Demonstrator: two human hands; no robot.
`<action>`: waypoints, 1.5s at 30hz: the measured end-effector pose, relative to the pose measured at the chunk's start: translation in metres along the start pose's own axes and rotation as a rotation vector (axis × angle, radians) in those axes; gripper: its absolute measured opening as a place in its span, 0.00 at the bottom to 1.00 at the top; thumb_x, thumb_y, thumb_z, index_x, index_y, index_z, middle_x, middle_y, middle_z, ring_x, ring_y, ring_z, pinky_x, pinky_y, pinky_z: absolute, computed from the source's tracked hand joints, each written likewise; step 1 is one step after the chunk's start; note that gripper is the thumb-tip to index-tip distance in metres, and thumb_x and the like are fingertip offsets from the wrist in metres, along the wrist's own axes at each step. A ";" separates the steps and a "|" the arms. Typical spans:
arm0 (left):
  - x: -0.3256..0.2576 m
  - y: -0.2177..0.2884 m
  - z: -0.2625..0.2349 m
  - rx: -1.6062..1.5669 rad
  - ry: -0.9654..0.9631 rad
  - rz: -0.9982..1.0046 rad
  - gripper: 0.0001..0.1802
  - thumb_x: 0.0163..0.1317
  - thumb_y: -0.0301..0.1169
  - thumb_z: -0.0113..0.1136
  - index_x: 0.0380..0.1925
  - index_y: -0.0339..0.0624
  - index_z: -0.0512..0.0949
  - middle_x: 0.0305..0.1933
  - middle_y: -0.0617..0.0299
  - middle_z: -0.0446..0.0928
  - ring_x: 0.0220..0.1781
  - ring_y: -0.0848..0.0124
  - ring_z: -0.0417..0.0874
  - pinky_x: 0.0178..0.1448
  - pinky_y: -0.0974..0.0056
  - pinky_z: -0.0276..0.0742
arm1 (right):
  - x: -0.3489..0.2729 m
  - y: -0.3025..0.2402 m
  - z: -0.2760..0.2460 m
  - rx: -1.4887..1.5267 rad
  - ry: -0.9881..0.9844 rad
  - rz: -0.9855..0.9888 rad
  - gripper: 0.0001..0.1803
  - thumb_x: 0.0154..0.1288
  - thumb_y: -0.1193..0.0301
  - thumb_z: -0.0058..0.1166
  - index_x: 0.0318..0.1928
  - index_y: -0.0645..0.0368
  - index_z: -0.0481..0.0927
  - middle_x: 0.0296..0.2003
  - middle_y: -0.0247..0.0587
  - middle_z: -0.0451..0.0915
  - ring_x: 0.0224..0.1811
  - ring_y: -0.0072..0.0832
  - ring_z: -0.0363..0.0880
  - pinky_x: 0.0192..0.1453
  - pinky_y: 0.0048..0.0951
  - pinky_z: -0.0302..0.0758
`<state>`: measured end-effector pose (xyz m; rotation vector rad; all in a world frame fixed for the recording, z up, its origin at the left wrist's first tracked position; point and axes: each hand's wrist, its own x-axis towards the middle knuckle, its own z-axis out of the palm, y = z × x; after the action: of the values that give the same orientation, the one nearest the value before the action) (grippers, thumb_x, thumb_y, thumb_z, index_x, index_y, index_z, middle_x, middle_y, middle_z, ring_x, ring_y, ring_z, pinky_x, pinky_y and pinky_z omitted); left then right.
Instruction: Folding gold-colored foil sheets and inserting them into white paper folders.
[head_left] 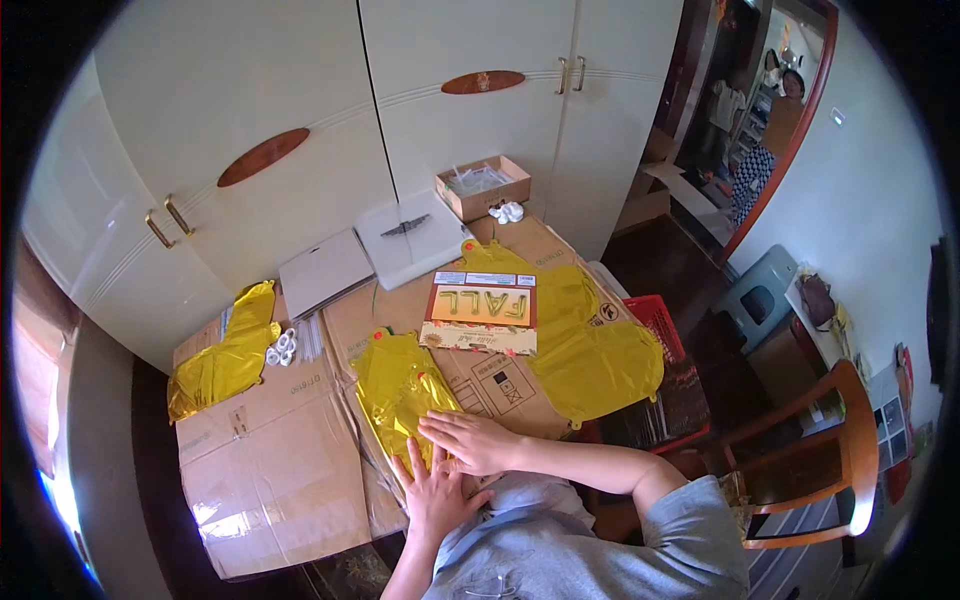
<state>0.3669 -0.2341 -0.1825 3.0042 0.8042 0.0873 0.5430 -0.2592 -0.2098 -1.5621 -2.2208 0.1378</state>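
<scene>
Starting over at 9 o'clock, there's a crumpled gold foil balloon [222, 358] lying on the flattened cardboard [270, 470], with little white rings [283, 347] just beside it. Near the middle, both hands are pressing flat on another gold foil balloon piece [392, 385]. The left hand [434, 492] is coming up from 6 o'clock, palm down, fingers spread apart and pointing toward 12. The right hand [468, 440] is reaching in from 3 o'clock with the forearm bent across, fingers together, lying flat just above the left. A big gold balloon [592, 350] is sitting at 2 o'clock, touching a printed card pack [482, 310].
</scene>
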 end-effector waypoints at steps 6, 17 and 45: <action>0.001 0.000 -0.005 0.029 -0.082 -0.018 0.48 0.51 0.75 0.50 0.67 0.58 0.70 0.78 0.52 0.52 0.77 0.34 0.47 0.72 0.24 0.36 | 0.004 0.010 0.002 -0.168 -0.176 0.020 0.52 0.67 0.33 0.34 0.76 0.60 0.45 0.76 0.47 0.49 0.79 0.35 0.44 0.81 0.48 0.37; -0.001 -0.001 -0.006 -0.052 -0.013 -0.021 0.52 0.50 0.72 0.54 0.72 0.61 0.60 0.75 0.49 0.56 0.76 0.34 0.48 0.71 0.22 0.35 | 0.022 0.041 -0.025 -0.343 -0.354 0.172 0.46 0.72 0.36 0.16 0.76 0.59 0.44 0.77 0.42 0.44 0.80 0.34 0.39 0.81 0.46 0.32; -0.013 -0.001 -0.002 -0.149 0.173 -0.040 0.44 0.60 0.64 0.53 0.70 0.51 0.64 0.74 0.48 0.59 0.76 0.41 0.53 0.74 0.30 0.43 | 0.024 0.136 -0.069 -0.619 -0.010 0.068 0.27 0.60 0.69 0.54 0.61 0.65 0.73 0.46 0.49 0.83 0.46 0.44 0.85 0.42 0.37 0.86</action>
<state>0.3551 -0.2394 -0.1814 2.8682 0.8301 0.3922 0.6823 -0.1987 -0.1832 -1.9353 -2.3464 -0.5769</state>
